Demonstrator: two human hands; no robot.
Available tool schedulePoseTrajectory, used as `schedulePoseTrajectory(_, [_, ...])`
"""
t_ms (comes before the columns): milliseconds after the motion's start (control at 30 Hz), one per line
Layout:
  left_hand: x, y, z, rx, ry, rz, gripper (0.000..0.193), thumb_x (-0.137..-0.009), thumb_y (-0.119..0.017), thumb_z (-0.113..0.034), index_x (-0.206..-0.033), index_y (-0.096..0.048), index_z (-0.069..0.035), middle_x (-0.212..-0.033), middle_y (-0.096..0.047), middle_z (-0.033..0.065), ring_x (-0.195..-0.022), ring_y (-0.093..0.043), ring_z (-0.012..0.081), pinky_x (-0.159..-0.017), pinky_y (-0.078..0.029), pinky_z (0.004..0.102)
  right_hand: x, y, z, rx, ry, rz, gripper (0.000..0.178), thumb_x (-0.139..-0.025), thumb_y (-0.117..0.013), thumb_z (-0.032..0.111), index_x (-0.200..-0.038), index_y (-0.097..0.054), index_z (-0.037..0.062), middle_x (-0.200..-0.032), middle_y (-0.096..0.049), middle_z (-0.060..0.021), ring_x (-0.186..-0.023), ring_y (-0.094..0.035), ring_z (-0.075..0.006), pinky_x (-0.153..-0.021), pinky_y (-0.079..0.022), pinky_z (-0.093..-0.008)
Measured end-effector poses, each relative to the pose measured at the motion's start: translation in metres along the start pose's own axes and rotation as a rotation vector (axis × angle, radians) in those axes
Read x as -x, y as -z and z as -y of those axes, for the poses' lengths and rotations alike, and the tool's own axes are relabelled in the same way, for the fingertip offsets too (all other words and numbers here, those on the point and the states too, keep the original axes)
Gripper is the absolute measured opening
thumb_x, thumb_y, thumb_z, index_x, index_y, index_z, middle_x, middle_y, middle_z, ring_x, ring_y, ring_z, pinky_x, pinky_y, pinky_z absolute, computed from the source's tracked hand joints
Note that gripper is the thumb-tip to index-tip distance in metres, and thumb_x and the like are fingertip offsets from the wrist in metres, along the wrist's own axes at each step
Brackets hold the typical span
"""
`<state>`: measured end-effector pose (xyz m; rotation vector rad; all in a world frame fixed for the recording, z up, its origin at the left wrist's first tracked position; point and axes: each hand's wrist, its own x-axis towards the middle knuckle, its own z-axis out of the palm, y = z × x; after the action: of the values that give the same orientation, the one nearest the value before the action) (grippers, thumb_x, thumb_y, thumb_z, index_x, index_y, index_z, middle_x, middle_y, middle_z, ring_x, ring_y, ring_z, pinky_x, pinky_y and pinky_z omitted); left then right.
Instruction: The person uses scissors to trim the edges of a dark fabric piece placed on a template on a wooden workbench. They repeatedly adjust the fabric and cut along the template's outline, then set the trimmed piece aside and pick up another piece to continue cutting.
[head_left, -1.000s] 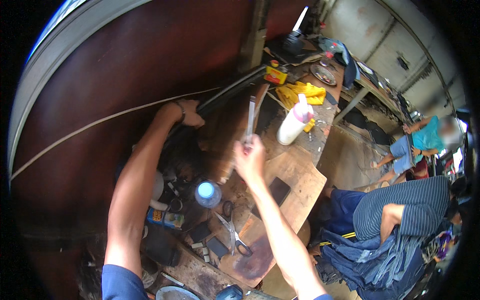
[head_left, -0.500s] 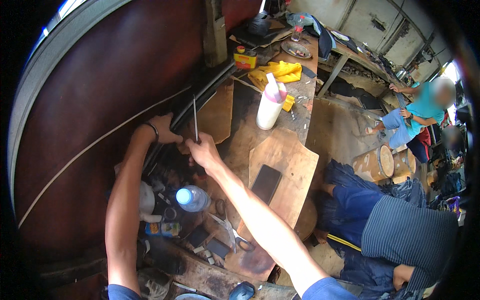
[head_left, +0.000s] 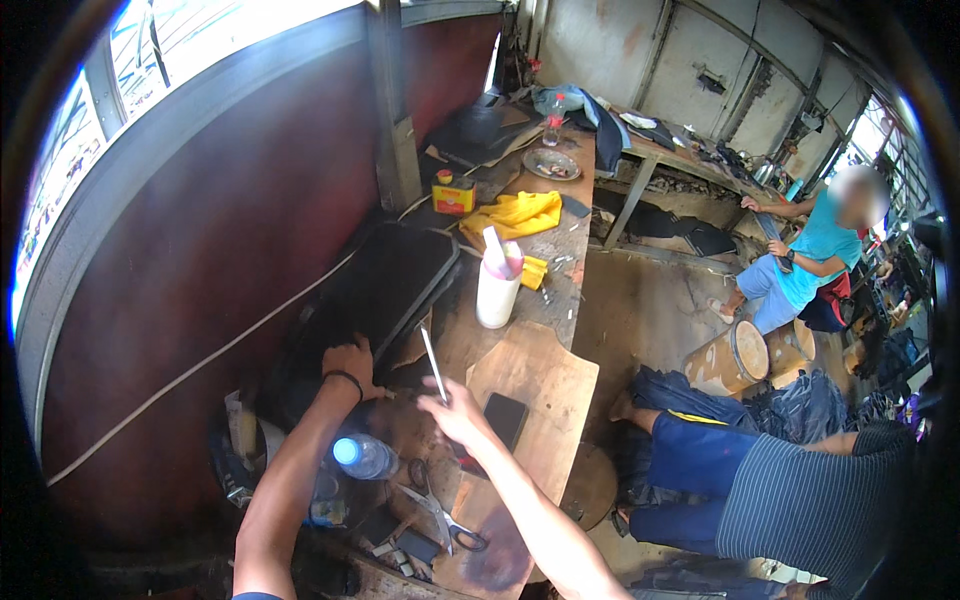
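Note:
My left hand [head_left: 352,368] is at the near end of a large black flat panel [head_left: 385,265] with rounded corners, its fingers closed over the edge. The fingertips are partly hidden against the dark surface. To its right, my right hand [head_left: 458,412] is closed round a thin, pale metal rod-like tool [head_left: 432,355], which points up and away. Beneath my right wrist lies a dark phone [head_left: 503,420] on a brown wooden board [head_left: 550,385]. A clear bottle with a blue cap [head_left: 365,458] stands between my forearms, near open scissors [head_left: 440,517].
Farther along the bench are a white container [head_left: 497,298], yellow cloth [head_left: 515,215], a yellow-red tin [head_left: 453,193] and a metal plate [head_left: 552,164]. A post [head_left: 397,160] rises by the red wall. Two people [head_left: 830,490] [head_left: 815,250] are at the right, near large drums [head_left: 728,357].
The view has shifted, and more of the black panel's broad face shows now. My hands have drawn closer to the bottle; the right still holds the tool, now tilted more to the left.

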<state>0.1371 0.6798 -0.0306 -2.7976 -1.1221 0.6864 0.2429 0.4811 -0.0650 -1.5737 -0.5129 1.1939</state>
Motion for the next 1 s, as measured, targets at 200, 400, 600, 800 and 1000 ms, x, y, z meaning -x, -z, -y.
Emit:
schedulePoseTrajectory(200, [-0.012, -0.011, 0.031, 0.09, -0.076, 0.055, 0.106, -0.077, -0.081, -0.063, -0.157, -0.042, -0.005, -0.136, -0.067, 0.0216, -0.124, -0.067, 0.035, -0.106, -0.052, 0.0431, 0.101, 0.07, -0.028, -0.073, -0.032, -0.147, 0.048, -0.101, -0.072, 0.018, -0.143, -0.055, 0.0027, -0.096, -0.074, -0.0102, -0.046, -0.056, -0.0092, -0.041, -0.048, -0.0273])
schedulePoseTrajectory(400, [-0.005, 0.019, 0.074, 0.596, -0.116, 0.196, 0.085, -0.09, -0.072, -0.059, -0.153, -0.051, -0.007, -0.148, -0.059, 0.0227, -0.137, -0.058, 0.0346, -0.115, -0.045, 0.0415, 0.211, 0.113, -0.078, -0.002, -0.007, -0.238, 0.05, -0.099, -0.074, 0.019, -0.142, -0.057, 0.0015, -0.09, -0.074, -0.0092, -0.046, -0.055, -0.0088, -0.042, -0.047, -0.0272])
schedulePoseTrajectory(600, [0.057, 0.11, 0.067, 0.61, -0.137, -0.063, 0.073, -0.094, -0.071, -0.052, -0.146, -0.057, -0.002, -0.139, -0.066, 0.023, -0.128, -0.065, 0.0347, -0.108, -0.051, 0.0413, 0.31, 0.138, -0.138, -0.027, -0.197, -0.303, 0.045, -0.098, -0.075, 0.021, -0.136, -0.061, 0.002, -0.083, -0.07, -0.006, -0.048, -0.056, -0.0085, -0.042, -0.047, -0.0277])
schedulePoseTrajectory(800, [0.169, 0.195, -0.016, 0.652, -0.202, -0.259, 0.056, -0.098, -0.072, -0.039, -0.14, -0.06, -0.003, -0.119, -0.075, 0.0179, -0.106, -0.074, 0.0285, -0.094, -0.058, 0.0392, 0.396, 0.175, -0.169, 0.27, -0.076, -0.461, 0.048, -0.093, -0.079, 0.029, -0.13, -0.066, 0.0009, -0.082, -0.072, -0.0045, -0.066, -0.063, -0.0107, -0.06, -0.054, -0.0303])
schedulePoseTrajectory(1000, [0.276, 0.163, -0.158, 1.002, -0.65, -0.299, 0.052, -0.098, -0.072, -0.022, -0.144, -0.056, -0.004, -0.122, -0.07, 0.009, -0.113, -0.067, 0.0182, -0.098, -0.054, 0.0343, 0.494, 0.257, -0.167, 0.754, -0.009, -0.692, 0.04, -0.086, -0.082, 0.035, -0.101, -0.067, 0.0005, -0.071, -0.063, -0.0164, -0.063, -0.062, -0.0282, -0.058, -0.047, -0.0437])
